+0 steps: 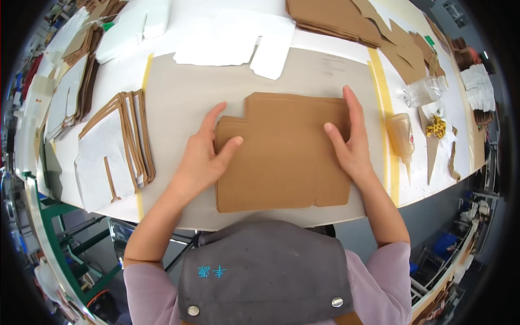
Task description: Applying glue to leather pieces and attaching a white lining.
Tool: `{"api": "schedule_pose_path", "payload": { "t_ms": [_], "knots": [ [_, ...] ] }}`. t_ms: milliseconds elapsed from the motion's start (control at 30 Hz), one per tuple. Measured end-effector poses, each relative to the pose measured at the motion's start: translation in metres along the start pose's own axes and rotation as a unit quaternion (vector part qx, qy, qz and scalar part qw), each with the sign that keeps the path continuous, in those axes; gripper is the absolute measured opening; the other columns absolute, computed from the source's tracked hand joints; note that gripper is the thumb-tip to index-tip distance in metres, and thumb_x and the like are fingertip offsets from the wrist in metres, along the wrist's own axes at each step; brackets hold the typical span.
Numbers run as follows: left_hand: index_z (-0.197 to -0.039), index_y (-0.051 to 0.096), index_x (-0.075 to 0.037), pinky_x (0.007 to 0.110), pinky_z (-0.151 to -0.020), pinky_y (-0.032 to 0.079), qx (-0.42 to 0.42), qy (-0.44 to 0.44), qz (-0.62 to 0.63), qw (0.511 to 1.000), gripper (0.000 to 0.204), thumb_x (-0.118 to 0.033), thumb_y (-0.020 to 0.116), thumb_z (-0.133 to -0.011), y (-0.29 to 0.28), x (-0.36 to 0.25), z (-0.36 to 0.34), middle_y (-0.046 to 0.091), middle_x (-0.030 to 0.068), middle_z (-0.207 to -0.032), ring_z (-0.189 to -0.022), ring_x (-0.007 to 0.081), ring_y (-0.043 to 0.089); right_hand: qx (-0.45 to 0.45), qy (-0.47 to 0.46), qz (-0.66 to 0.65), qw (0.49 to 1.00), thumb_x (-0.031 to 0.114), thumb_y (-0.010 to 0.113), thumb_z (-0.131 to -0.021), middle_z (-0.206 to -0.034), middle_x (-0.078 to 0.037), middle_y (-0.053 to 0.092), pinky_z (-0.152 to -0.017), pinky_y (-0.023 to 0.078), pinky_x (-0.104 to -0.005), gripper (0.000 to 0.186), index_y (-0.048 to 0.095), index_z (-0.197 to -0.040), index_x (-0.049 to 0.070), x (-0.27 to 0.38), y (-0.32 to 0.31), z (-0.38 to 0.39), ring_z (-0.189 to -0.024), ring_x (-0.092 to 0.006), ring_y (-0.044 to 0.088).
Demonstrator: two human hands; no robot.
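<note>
A flat brown cut panel (281,157), leather-like or card-like, lies in front of me; its left and upper edges look layered, so it may be several panels stacked. It has a notch at the upper left corner and a thin slit near its lower right. My left hand (208,157) is at its left edge, fingers stretched and thumb apart over the surface. At the opposite edge is my right hand (355,146), fingers extended upward along the side and thumb over the top. Neither hand is closed round the panel. The undersides of the fingers are hidden.
A grey board (179,92) lies beneath, with yellow tape (379,92) on both sides. At left stand fanned white-faced panels (105,157). White panels (233,38) and a brown stack (330,21) lie farther back. A glue bottle (400,135) and clear jar (423,92) are at right.
</note>
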State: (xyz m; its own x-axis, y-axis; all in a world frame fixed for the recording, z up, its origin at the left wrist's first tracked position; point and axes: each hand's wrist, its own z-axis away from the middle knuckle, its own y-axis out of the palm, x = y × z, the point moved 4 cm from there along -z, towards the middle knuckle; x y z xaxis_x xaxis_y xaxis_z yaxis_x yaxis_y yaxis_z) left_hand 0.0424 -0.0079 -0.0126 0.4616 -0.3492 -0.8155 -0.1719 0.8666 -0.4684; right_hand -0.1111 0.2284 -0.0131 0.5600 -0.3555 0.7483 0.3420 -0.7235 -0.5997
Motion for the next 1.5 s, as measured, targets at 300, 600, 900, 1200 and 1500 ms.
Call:
{"api": "schedule_pose_path", "payload": {
  "t_ms": [300, 600, 900, 1200, 1500],
  "knots": [
    [-0.132, 0.048, -0.006, 0.035, -0.074, 0.050, -0.054, 0.075, -0.082, 0.992, 0.049, -0.010, 0.065, -0.086, 0.009, 0.000, -0.004, 0.065, 0.0177, -0.106, -0.086, 0.0300, 0.065, 0.076, -0.058, 0.232, 0.968, 0.020, 0.069, -0.085, -0.151, -0.018, 0.026, -0.113, 0.025, -0.0510, 0.047, 0.054, -0.128, 0.005, 0.003, 0.009, -0.006, -0.143, -0.0414, 0.016],
    [-0.138, 0.041, 0.001, 0.049, -0.109, 0.031, 0.026, 0.436, -0.252, 0.863, 0.072, -0.033, 0.070, -0.081, 0.061, -0.078, 0.017, 0.036, 0.0211, -0.145, -0.135, 0.0395, 0.033, -0.043, 0.157, 0.397, 0.903, 0.035, 0.075, -0.080, -0.126, -0.020, 0.056, -0.094, 0.046, -0.0404, 0.070, 0.046, -0.135, 0.004, -0.036, -0.165, 0.040, -0.115, -0.0340, 0.056],
    [-0.143, 0.029, 0.007, 0.054, -0.115, 0.012, 0.174, 0.463, -0.316, 0.810, 0.102, -0.068, 0.057, -0.079, 0.124, -0.076, 0.002, 0.021, 0.0222, -0.153, -0.144, 0.0374, 0.015, 0.011, 0.268, 0.277, 0.923, 0.049, 0.074, -0.076, -0.106, -0.023, 0.063, -0.086, 0.047, -0.0379, 0.081, 0.044, -0.137, 0.004, -0.069, -0.163, 0.033, -0.101, -0.0360, 0.061],
    [-0.146, 0.023, 0.006, 0.045, -0.118, 0.012, 0.106, 0.455, -0.317, 0.825, 0.097, -0.062, 0.055, -0.084, 0.134, -0.087, -0.062, 0.021, 0.0204, -0.154, -0.144, 0.0331, 0.016, -0.011, 0.383, 0.100, 0.918, 0.048, 0.075, -0.074, -0.103, -0.017, 0.066, -0.083, 0.049, -0.0333, 0.073, 0.053, -0.124, 0.000, -0.068, -0.178, 0.035, -0.095, -0.0250, 0.063],
    [-0.146, 0.030, -0.004, 0.053, -0.116, 0.012, 0.132, 0.387, -0.326, 0.852, 0.082, -0.054, 0.057, -0.087, 0.092, -0.054, -0.001, 0.021, 0.0176, -0.155, -0.144, 0.0354, 0.016, -0.192, 0.112, -0.498, 0.838, 0.035, 0.073, -0.083, -0.140, -0.014, 0.046, -0.104, 0.042, -0.0379, 0.081, 0.031, -0.146, 0.007, -0.010, -0.133, 0.057, -0.129, -0.0302, 0.046]
  ]
}}
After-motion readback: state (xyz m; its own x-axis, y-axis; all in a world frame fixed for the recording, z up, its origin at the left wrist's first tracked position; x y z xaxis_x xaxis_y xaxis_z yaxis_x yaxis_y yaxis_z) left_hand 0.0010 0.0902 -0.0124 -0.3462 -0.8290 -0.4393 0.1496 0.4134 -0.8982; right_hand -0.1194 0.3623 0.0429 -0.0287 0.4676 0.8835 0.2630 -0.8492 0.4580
